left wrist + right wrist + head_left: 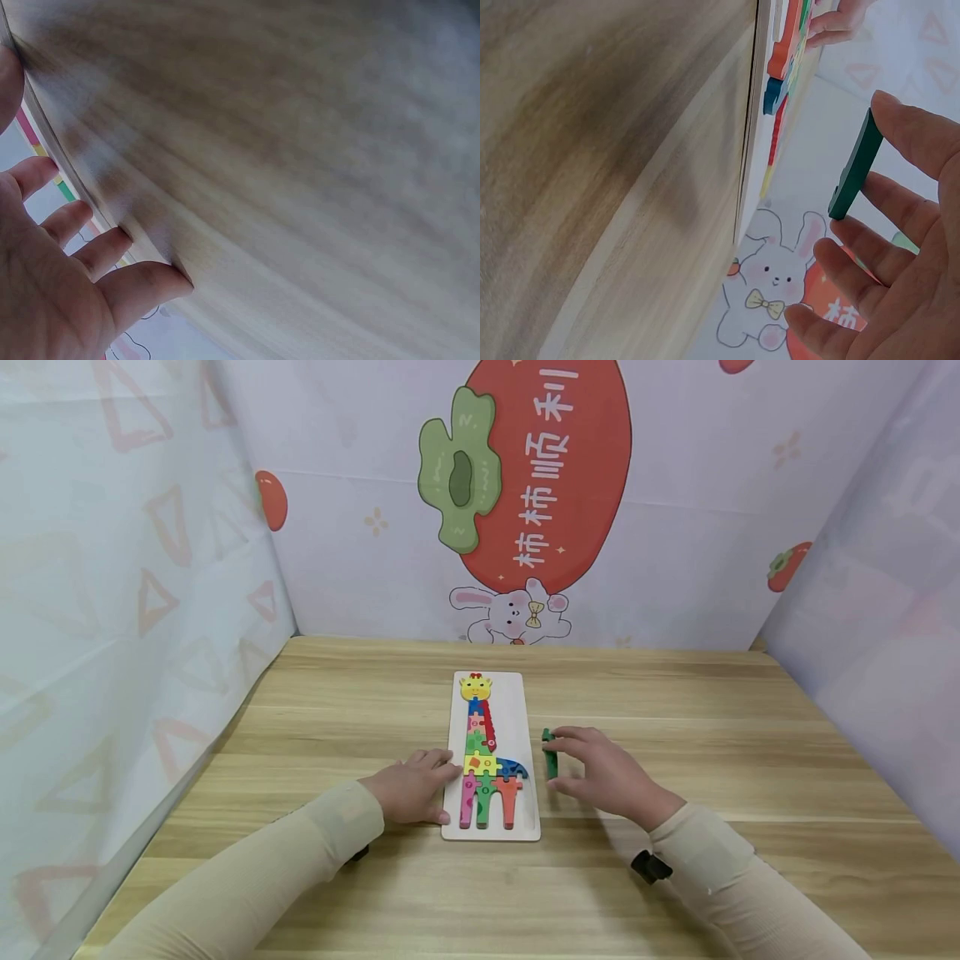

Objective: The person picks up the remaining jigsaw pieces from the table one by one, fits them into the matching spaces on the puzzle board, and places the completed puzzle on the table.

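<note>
A pale wooden puzzle board [512, 714] lies flat on the table with a giraffe jigsaw of coloured pieces in it. The yellow head piece [476, 687] is at its far end, a blue piece [512, 768] forms the rump, and an orange leg piece [508, 802] stands at the near right. My left hand [411, 787] rests at the board's left edge, fingers extended and spread. To the right of the board, my right hand [606, 774] pinches a green puzzle piece [856, 166] between thumb and fingers. That piece is held on edge, above the table and apart from the board.
The wood-grain table [360, 693] runs back to a white cloth backdrop [360, 560] printed with a large persimmon and a rabbit. Cloth walls also stand at the left and right sides. Dark clips sit beneath both wrists.
</note>
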`<action>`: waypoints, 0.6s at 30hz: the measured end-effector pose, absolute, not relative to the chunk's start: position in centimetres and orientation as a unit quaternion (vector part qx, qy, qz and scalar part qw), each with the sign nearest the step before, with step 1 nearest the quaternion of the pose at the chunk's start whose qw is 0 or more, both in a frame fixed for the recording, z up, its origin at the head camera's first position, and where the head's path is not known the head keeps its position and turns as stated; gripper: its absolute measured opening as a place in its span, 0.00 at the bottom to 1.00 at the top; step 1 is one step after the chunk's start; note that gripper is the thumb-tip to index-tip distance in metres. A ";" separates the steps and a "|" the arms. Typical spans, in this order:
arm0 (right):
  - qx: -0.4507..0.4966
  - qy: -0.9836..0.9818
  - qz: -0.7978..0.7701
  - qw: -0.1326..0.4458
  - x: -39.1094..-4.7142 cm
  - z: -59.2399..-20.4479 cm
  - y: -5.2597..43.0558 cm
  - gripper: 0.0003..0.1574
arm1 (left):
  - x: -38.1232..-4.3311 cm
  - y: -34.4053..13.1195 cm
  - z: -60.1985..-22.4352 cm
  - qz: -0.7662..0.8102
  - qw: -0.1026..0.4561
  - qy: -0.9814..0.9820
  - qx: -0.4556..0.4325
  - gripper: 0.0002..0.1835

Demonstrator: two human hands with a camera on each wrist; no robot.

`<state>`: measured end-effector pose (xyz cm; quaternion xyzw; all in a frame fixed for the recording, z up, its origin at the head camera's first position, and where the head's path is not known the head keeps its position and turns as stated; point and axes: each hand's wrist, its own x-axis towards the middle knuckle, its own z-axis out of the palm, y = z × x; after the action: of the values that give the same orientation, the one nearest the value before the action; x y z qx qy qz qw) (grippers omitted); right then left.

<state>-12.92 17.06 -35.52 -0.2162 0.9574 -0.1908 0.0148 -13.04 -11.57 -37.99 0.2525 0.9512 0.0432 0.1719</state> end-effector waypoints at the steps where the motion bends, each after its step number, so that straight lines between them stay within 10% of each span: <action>1: -0.215 0.958 -0.192 0.016 -12.9 -35.5 17.0 0.32 | -13.0 -11.6 -38.0 0.044 0.172 0.951 0.252 0.40; 18: -0.233 0.955 -0.183 0.011 -12.3 -35.4 16.3 0.32 | -13.0 -11.6 -38.0 0.048 0.170 0.951 0.254 0.40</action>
<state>-12.34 16.32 -35.42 -0.2330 0.9550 -0.1832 0.0112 -12.99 -11.57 -38.01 0.2540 0.9510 0.0482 0.1698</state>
